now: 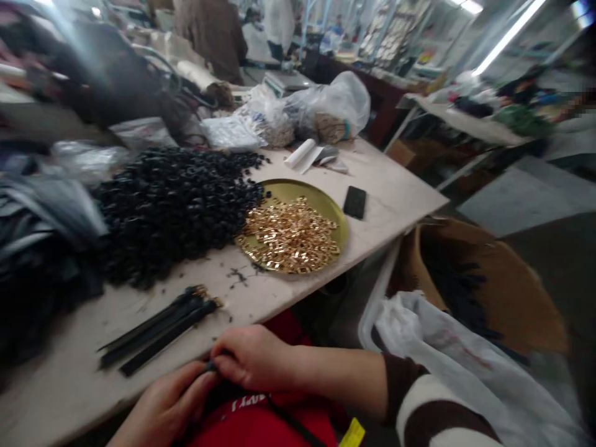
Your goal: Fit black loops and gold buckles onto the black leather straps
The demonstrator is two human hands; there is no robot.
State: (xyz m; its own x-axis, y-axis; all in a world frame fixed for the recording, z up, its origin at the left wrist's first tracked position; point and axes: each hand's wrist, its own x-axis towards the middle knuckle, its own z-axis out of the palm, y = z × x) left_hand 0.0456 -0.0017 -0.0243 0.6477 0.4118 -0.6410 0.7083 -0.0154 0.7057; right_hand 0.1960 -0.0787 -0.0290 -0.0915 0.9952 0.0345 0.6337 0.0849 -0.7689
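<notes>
Two hands hold a dark strap by the table's edge.
The left hand (pixel 170 400) and right hand (pixel 254 360) pinch the dark strap (pixel 212 367) close together, over something red (pixel 261 425). On the table (pixel 395 192), left to right: a big black pile (pixel 172 205), black strips (pixel 161 329), a round plate (pixel 326 198) of shiny gold bits (pixel 293 239).

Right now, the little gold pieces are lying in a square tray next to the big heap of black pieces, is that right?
Not quite: the head view shows a round, gold-coloured tray, not a square one. The gold pieces do lie in it, next to the heap of black pieces.
</notes>
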